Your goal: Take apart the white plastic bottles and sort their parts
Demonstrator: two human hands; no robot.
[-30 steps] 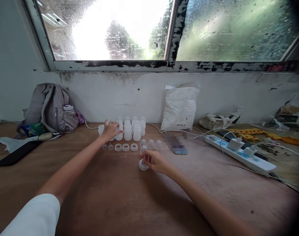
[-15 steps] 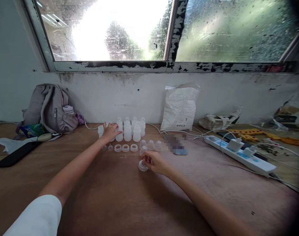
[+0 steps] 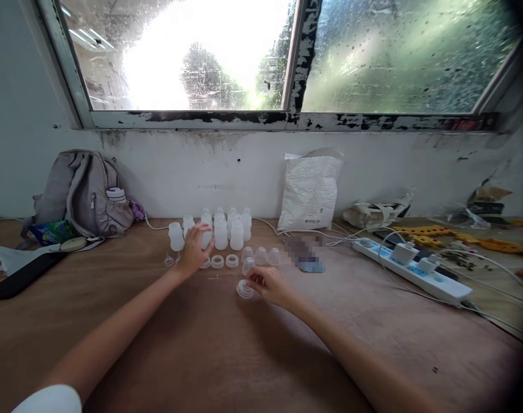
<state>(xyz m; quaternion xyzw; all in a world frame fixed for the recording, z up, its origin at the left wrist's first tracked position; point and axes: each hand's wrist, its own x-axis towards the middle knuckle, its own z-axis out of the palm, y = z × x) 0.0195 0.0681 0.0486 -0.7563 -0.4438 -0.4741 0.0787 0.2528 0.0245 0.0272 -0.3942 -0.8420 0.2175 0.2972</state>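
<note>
Left hand (image 3: 196,250) draws back from bottles (image 3: 220,234), fingers parted, grip unclear | right hand (image 3: 266,283) pinches clear ring (image 3: 243,291) | keep it flat, steady

Both arms (image 3: 119,324) extend forward — left hand (image 3: 195,250) loosely spread, right hand (image 3: 270,283) pinched.

We have a broad open stretch of tabletop (image 3: 192,355) between our forearms (image 3: 123,331), where a hand can slide freely. Ahead, the rings (image 3: 217,265) lie low enough to pass over, but the bottles (image 3: 220,234) stand close together behind them, leaving little gap. Clear domes (image 3: 260,256) crowd the far side of our right hand (image 3: 270,284); farther right, the power strip (image 3: 448,285) lies slantwise across the way.
</note>
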